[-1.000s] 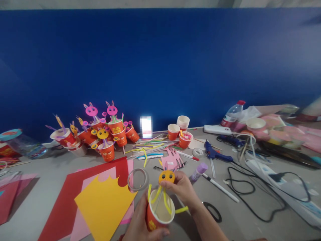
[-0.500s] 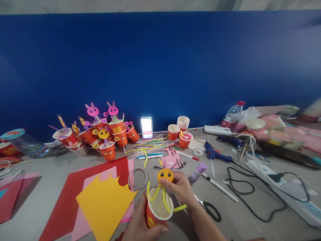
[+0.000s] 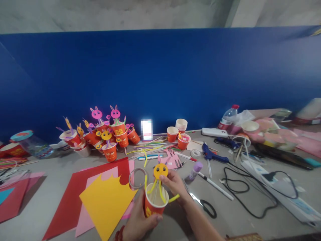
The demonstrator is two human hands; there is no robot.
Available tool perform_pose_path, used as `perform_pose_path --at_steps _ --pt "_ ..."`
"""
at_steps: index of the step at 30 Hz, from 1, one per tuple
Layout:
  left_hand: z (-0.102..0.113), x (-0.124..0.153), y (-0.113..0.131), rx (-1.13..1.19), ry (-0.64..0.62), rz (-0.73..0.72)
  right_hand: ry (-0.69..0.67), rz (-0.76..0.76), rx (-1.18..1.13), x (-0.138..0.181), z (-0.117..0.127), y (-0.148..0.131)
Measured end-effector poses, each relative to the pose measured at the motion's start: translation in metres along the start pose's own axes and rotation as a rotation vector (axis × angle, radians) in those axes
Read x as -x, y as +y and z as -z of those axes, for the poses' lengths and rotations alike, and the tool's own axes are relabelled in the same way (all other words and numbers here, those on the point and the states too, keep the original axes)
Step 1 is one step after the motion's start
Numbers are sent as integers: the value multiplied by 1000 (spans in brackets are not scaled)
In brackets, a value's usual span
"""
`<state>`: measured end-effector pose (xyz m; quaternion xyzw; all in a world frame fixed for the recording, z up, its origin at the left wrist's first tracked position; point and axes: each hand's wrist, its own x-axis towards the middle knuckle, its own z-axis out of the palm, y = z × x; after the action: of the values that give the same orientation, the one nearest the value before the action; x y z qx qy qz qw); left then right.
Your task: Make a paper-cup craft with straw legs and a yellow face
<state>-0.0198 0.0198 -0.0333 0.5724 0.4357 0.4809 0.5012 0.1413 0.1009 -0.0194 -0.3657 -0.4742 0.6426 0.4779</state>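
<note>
A red paper cup [image 3: 153,211] with a pale inside is gripped round its left side by my left hand [image 3: 139,217]. Yellow pipe cleaners [image 3: 173,198] bend out over its rim, and a thin stick runs down inside. Above the cup is an orange paper bunny face [image 3: 160,170] with two dark eyes and small ears. My right hand [image 3: 175,185] pinches that face at its lower right edge, thumb in front; the other fingertips are hidden behind it. Black-handled scissors [image 3: 208,207] lie right of my right forearm.
Orange, pink and red paper sheets [image 3: 107,201] lie at left, beside a roll of tape [image 3: 137,178]. Finished-looking cup figures [image 3: 109,152] stand behind. To the right are a glue stick [image 3: 195,170], a blue glue gun [image 3: 213,155], a pen [image 3: 218,187] and a power strip [image 3: 288,197].
The view has tilted up, so more wall shows above the blue panel. Both hands still hold the cup and the bunny face, which have shifted slightly left in view.
</note>
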Motion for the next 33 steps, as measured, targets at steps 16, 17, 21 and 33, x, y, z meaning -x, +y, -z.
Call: perform_pose_path --at_steps 16,17,21,33 --pt "2 2 -30 3 14 -17 36 16 -13 0 -7 8" --pt "2 2 -31 8 33 -11 41 33 -13 0 -5 8" --pt "6 2 -31 8 53 19 59 77 -12 -2 2 7" --pt "1 1 -20 -69 68 42 95 -15 23 -2 -6 7"
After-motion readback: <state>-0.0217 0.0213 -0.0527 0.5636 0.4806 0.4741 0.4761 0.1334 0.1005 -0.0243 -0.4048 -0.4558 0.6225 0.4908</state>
